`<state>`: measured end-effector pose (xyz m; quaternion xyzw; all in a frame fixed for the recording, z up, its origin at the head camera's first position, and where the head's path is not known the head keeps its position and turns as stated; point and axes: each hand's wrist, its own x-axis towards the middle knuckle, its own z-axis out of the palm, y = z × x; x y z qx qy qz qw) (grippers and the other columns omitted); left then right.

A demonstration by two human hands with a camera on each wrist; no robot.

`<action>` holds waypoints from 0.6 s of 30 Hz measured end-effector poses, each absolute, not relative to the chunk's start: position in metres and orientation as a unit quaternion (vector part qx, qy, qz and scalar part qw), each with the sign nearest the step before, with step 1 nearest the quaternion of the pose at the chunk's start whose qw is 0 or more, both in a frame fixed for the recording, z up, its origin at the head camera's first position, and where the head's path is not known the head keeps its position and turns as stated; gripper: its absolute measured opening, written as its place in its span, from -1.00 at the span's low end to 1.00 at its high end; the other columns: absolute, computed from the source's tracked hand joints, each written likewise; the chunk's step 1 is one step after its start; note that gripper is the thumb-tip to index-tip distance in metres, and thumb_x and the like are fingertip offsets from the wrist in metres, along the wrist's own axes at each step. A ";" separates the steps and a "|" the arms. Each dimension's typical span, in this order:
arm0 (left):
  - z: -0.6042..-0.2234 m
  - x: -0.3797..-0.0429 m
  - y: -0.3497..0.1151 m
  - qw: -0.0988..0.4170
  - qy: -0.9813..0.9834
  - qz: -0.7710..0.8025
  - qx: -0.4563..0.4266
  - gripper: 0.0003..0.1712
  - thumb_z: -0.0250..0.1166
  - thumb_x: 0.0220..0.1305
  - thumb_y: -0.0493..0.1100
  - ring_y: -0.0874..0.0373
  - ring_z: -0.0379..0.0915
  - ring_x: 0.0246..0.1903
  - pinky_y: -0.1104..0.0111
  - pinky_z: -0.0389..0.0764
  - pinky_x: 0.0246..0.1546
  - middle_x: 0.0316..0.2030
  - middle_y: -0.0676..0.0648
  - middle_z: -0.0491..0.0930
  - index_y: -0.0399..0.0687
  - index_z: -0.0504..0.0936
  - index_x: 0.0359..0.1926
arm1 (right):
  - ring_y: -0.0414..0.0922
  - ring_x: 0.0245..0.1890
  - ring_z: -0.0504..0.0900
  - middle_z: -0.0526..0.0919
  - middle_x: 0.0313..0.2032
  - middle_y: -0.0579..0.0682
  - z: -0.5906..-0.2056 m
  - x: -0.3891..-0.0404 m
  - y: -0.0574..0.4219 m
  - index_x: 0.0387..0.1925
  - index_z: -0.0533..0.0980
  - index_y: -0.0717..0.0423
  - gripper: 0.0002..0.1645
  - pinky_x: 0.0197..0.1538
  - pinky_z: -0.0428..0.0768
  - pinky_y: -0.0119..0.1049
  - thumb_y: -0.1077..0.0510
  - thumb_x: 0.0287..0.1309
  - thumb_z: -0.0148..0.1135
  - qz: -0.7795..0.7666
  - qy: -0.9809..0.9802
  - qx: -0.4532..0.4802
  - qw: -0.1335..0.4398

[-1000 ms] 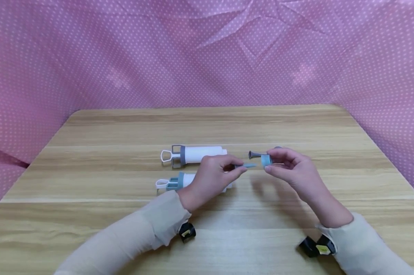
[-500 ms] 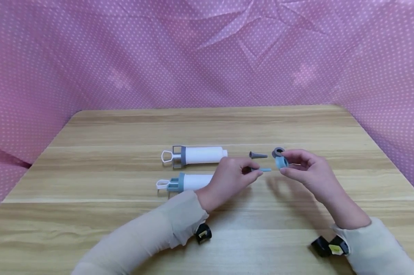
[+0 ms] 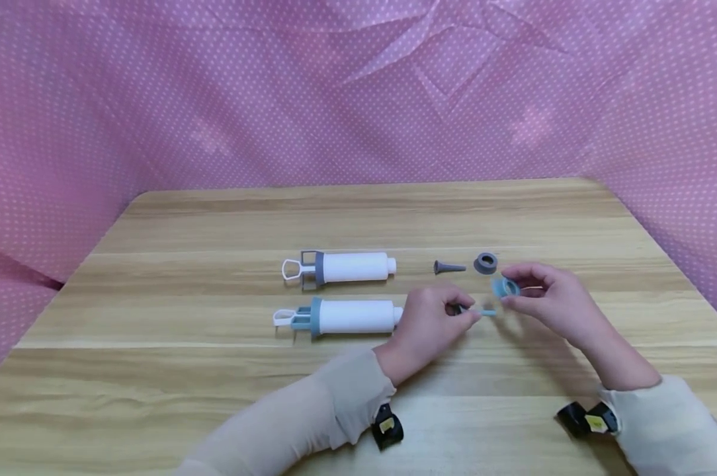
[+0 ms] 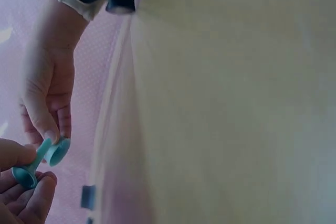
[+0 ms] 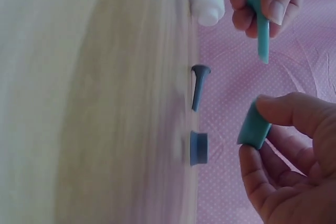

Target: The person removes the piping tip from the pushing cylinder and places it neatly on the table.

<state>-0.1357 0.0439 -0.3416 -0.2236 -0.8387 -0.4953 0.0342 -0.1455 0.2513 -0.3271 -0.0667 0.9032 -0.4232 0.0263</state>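
My left hand [image 3: 431,322] pinches a small teal nozzle [image 3: 487,313] by its wide end, its thin tip pointing right. Between thumb and fingertips, my right hand [image 3: 553,299] holds a teal ring-shaped cap [image 3: 505,287]. In the right wrist view the teal nozzle [image 5: 263,38] and the cap [image 5: 254,126] are held up off the table, a gap between them. Left of my left hand lies a white syringe-like tube [image 3: 356,317] with a teal collar and a white loop handle; my hand overlaps its right end in the head view.
Behind it lies a matching white tube [image 3: 355,267] with a grey collar. To its right on the table are a dark grey nozzle [image 3: 450,267] and a dark grey ring cap [image 3: 486,263]. A pink dotted cloth [image 3: 358,92] hangs around the wooden table [image 3: 156,297].
Both hands have moved right and a little nearer, carrying the teal nozzle and cap. The dark grey ring cap and more of the teal-collared tube have come into sight.
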 end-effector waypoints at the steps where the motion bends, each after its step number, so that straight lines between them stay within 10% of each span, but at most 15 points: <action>1: -0.344 -0.136 0.046 0.029 -0.837 -0.502 -0.215 -0.85 0.38 0.06 -0.22 0.47 0.40 -0.51 0.66 0.43 -0.47 -0.43 0.06 0.69 -0.16 0.71 -0.30 | -0.24 -0.20 0.58 0.58 -0.07 0.21 -0.327 -0.146 0.252 0.03 0.47 0.26 -0.47 -0.24 0.56 -0.52 0.11 0.03 0.34 -0.414 0.907 -0.068 0.023; 18: -0.356 -0.142 0.057 0.020 -0.876 -0.450 -0.170 -0.80 0.34 0.10 -0.21 0.40 0.51 -0.29 0.62 0.47 -0.26 -0.27 0.03 0.69 -0.09 0.69 -0.20 | 0.00 -0.17 0.57 0.64 -0.21 0.14 -0.336 -0.155 0.256 -0.06 0.53 0.26 -0.50 -0.18 0.51 -0.34 0.13 -0.08 0.41 -0.353 0.929 -0.088 0.071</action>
